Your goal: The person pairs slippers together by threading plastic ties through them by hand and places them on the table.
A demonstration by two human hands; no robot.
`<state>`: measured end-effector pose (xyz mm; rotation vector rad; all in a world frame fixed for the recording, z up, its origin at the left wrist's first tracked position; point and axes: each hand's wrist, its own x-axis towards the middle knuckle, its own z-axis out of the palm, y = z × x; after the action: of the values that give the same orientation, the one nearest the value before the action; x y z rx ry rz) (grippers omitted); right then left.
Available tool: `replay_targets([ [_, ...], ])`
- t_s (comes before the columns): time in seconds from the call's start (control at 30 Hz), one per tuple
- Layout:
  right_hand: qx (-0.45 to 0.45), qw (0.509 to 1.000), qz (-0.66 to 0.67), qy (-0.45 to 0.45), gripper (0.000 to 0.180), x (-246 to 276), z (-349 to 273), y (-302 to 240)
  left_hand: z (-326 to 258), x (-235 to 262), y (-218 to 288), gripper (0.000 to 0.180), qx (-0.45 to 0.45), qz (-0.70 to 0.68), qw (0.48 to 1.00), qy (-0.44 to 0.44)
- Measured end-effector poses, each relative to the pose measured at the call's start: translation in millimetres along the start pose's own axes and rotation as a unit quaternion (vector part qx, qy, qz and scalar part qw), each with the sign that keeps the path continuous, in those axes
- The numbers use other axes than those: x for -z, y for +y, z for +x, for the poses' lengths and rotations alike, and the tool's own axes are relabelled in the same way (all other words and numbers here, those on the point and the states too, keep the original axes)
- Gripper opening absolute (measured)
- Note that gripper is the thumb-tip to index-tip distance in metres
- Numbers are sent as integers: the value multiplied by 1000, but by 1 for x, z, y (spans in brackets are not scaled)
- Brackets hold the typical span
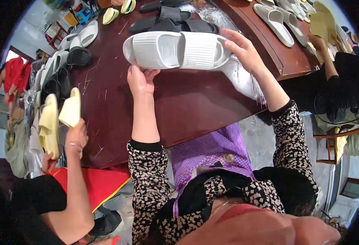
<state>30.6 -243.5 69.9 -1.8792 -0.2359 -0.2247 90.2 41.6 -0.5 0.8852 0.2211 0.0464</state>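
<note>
Head view: the left hand [142,83] is pinching pale slippers [196,51] from below, the right hand [245,51] gripping their end above the bench [179,98] — apparently aligning them, next calling for even grip.

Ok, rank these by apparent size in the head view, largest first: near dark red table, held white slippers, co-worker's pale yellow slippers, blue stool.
1. Near dark red table
2. Held white slippers
3. Co-worker's pale yellow slippers
4. Blue stool, though distance shrinks it

The slipper pair [176,50] is above the table [200,98].
</note>
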Motion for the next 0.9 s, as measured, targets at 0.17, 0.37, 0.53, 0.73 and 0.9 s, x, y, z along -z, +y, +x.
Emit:
replay_targets([
  [0.17, -74, 991, 104, 41, 39, -8, -7, 3, 5, -3, 7, 30, 6, -22, 1000, -8],
  [0.37, -70, 988, 133, 26, 24, -5, -16, 1, 13, -1, 9, 29, 19, -56, 997, -47],
  [0.53, -62, 994, 70, 62, 19, -5, -16, 3, 9, -4, 4, 28, 19, -43, 997, -57],
  [0.73, -33, 995, 38, 86, 18, -2, -16, -1, 15, -6, 3, 28, 20, -37, 998, -47],
  [0.9, -28, 973, 45, 223, 18, 29, -21, -2, 27, 13, 17, 29, 10, -92, 996, -19],
])
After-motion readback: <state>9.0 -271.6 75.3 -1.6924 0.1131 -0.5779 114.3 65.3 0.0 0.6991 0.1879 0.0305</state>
